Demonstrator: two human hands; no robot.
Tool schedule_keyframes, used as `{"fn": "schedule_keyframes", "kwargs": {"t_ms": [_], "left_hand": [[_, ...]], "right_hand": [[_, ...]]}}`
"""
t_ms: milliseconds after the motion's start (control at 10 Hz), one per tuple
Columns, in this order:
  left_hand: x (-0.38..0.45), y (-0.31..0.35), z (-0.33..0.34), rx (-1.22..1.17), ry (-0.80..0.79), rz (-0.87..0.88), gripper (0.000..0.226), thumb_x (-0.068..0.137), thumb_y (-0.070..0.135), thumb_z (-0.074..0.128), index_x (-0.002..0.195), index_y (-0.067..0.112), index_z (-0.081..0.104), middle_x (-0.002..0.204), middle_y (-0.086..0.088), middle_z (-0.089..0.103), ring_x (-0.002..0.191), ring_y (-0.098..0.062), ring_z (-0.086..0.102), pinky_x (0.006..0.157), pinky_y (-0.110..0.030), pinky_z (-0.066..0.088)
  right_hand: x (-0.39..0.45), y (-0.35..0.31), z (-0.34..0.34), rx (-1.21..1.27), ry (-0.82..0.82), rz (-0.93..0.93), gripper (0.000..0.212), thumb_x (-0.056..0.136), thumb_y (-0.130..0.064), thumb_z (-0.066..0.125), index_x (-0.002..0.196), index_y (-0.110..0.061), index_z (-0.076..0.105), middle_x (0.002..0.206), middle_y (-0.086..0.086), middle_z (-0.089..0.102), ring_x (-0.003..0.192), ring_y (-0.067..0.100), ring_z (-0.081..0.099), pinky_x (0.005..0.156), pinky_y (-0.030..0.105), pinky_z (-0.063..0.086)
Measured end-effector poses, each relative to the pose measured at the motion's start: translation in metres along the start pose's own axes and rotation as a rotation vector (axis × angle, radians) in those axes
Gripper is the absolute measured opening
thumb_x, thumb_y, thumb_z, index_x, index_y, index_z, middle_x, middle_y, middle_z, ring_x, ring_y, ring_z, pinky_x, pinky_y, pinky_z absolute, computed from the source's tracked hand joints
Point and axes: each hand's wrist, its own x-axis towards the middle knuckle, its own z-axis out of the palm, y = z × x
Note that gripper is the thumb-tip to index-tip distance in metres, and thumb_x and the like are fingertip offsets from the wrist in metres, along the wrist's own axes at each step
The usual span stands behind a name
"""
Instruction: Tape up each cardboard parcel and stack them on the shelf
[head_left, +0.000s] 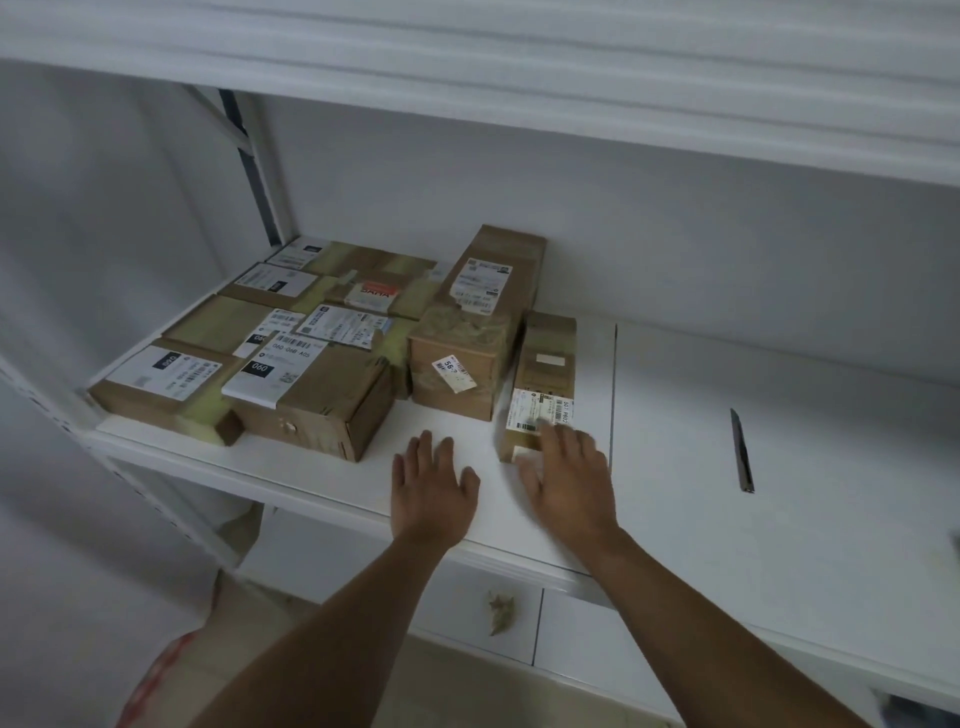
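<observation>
Several taped cardboard parcels with white labels lie packed together on the left half of a white shelf (322, 467). A taller parcel (467, 338) stands to their right. Beside it lies a narrow flat parcel (548, 374) with a barcode label at its near end. My right hand (566, 483), blurred and with fingers spread, is at the near end of that narrow parcel; whether it touches the parcel cannot be made out. My left hand (434, 488) hovers flat and open over the bare shelf just in front of the tall parcel, holding nothing.
A slim dark blade-like tool (742, 452) lies on the right shelf board. A seam (614, 415) divides the two boards. Another shelf runs overhead. A dry leaf (501, 613) lies below the front edge, and a red and white object (161, 675) sits at lower left.
</observation>
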Motion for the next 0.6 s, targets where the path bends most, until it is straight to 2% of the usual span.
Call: {"fn": "schedule_keyframes", "kwargs": {"t_ms": [100, 200, 300, 400, 500, 600], "left_hand": [[-0.001, 0.001, 0.001, -0.018, 0.017, 0.001, 0.081, 0.087, 0.055, 0.005, 0.152, 0.017, 0.034, 0.161, -0.013, 0.028, 0.150, -0.030, 0.021, 0.122, -0.047, 0.011], [0.000, -0.001, 0.002, -0.032, 0.025, 0.002, 0.079, 0.088, 0.054, 0.008, 0.151, 0.017, 0.035, 0.161, -0.013, 0.028, 0.150, -0.030, 0.021, 0.123, -0.046, 0.011], [-0.001, -0.001, 0.000, -0.032, 0.006, 0.002, 0.074, 0.091, 0.053, 0.013, 0.151, 0.017, 0.034, 0.161, -0.013, 0.028, 0.150, -0.030, 0.020, 0.123, -0.046, 0.011], [-0.001, -0.001, -0.001, -0.043, 0.002, -0.009, 0.073, 0.091, 0.052, 0.015, 0.151, 0.016, 0.036, 0.161, -0.013, 0.029, 0.150, -0.030, 0.022, 0.123, -0.046, 0.012], [-0.003, -0.002, -0.001, -0.075, 0.022, 0.005, 0.070, 0.091, 0.051, 0.021, 0.145, 0.013, 0.045, 0.155, -0.017, 0.039, 0.145, -0.034, 0.032, 0.121, -0.049, 0.020], [-0.001, -0.003, 0.002, -0.091, 0.037, 0.004, 0.070, 0.090, 0.051, 0.022, 0.145, 0.013, 0.045, 0.155, -0.017, 0.038, 0.146, -0.034, 0.030, 0.121, -0.050, 0.019]], "right_hand": [[0.000, -0.008, 0.005, -0.100, -0.140, -0.030, 0.058, 0.086, -0.048, 0.044, 0.132, -0.014, 0.054, 0.135, 0.008, 0.053, 0.124, 0.028, 0.050, 0.092, 0.044, 0.046], [0.030, -0.009, 0.004, -0.121, -0.343, 0.027, 0.067, 0.091, -0.044, 0.042, 0.150, -0.015, 0.031, 0.159, 0.005, 0.026, 0.147, 0.026, 0.022, 0.113, 0.047, 0.028], [0.072, -0.010, 0.000, -0.145, -0.473, 0.065, 0.067, 0.096, -0.040, 0.042, 0.155, -0.016, 0.019, 0.163, 0.002, 0.014, 0.150, 0.023, 0.012, 0.116, 0.045, 0.023], [0.103, -0.012, 0.000, -0.139, -0.486, 0.077, 0.059, 0.096, -0.041, 0.043, 0.149, -0.016, 0.034, 0.154, 0.005, 0.035, 0.140, 0.025, 0.034, 0.107, 0.042, 0.035], [0.117, -0.017, -0.010, -0.127, -0.506, 0.110, 0.056, 0.095, -0.046, 0.045, 0.143, -0.017, 0.043, 0.140, 0.008, 0.049, 0.125, 0.030, 0.051, 0.097, 0.040, 0.043], [0.115, -0.021, -0.011, -0.044, -0.463, 0.149, 0.057, 0.095, -0.046, 0.047, 0.144, -0.017, 0.043, 0.143, 0.009, 0.045, 0.130, 0.030, 0.046, 0.100, 0.042, 0.041]]}}
